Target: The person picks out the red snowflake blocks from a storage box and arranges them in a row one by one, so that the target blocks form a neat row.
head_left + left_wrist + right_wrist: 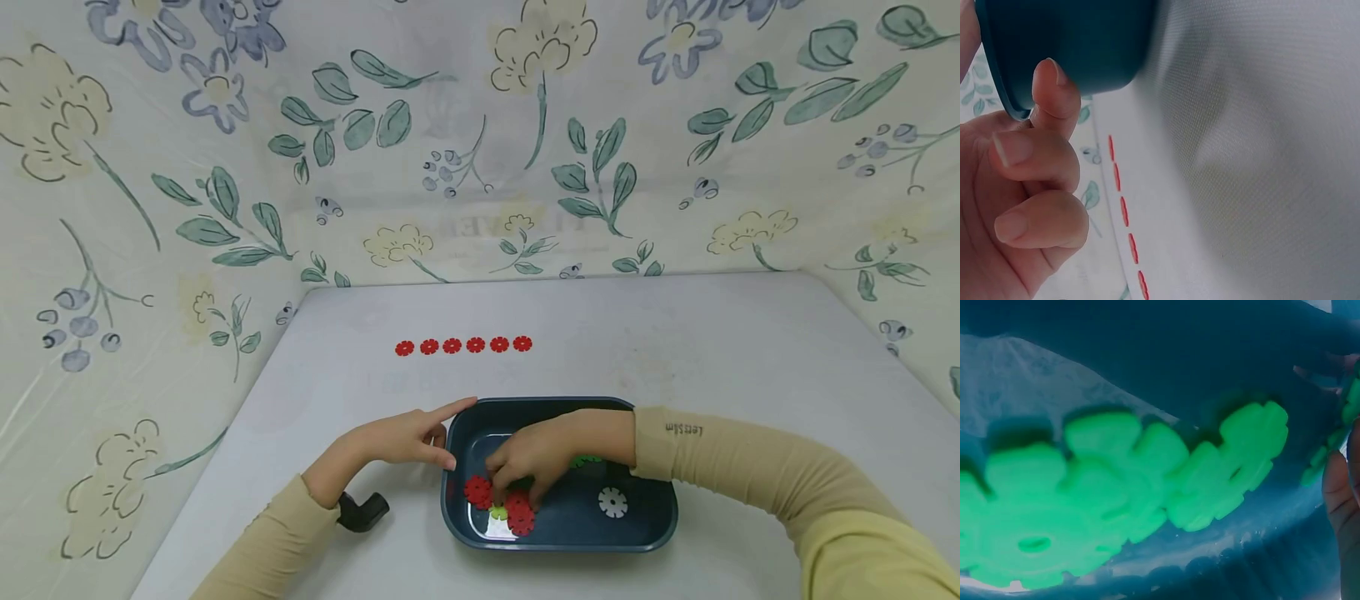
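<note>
A dark blue tray (558, 542) stands on the white table. My left hand (408, 437) holds its left rim, the thumb over the edge and the index finger stretched along the far corner; the other fingers curl below, as the left wrist view shows. My right hand (536, 454) is down inside the tray, thumb and fingers apart, among flower-shaped plastic discs. About its fingertips lie red discs (477, 492) and a yellow-green disc (498, 512). A white disc (613, 502) lies further right. Green discs (1104, 475) sit under the right wrist. Some fingertips are hidden.
Several red discs (476, 344) form a row on the table beyond the tray. A small black object (363, 511) is beside the left wrist. Flower-patterned cloth (465, 192) rises behind the table and at its sides.
</note>
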Action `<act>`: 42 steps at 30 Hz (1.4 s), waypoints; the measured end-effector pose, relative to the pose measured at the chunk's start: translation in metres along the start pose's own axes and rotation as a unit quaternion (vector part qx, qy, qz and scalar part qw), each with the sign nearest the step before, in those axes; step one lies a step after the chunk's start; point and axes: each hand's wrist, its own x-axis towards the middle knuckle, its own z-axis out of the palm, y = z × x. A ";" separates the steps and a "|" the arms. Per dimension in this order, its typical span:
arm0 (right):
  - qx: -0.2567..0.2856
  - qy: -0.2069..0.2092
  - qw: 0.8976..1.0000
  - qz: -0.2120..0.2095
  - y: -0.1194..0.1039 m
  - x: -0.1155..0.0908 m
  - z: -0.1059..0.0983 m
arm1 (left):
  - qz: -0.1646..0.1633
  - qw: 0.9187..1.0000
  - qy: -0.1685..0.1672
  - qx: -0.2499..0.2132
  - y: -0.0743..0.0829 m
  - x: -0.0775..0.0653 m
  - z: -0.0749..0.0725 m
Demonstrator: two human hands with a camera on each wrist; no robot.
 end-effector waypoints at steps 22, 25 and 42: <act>-0.068 0.007 0.998 -0.003 -0.004 -0.004 0.000 | 0.000 1.000 0.001 -0.001 0.000 -0.002 0.001; -0.011 0.010 1.000 0.021 -0.002 -0.006 0.000 | 0.001 1.000 0.001 0.003 0.000 -0.002 0.001; 0.172 0.103 0.975 0.098 0.002 -0.032 -0.047 | -0.010 1.000 0.000 -0.008 0.003 -0.001 0.001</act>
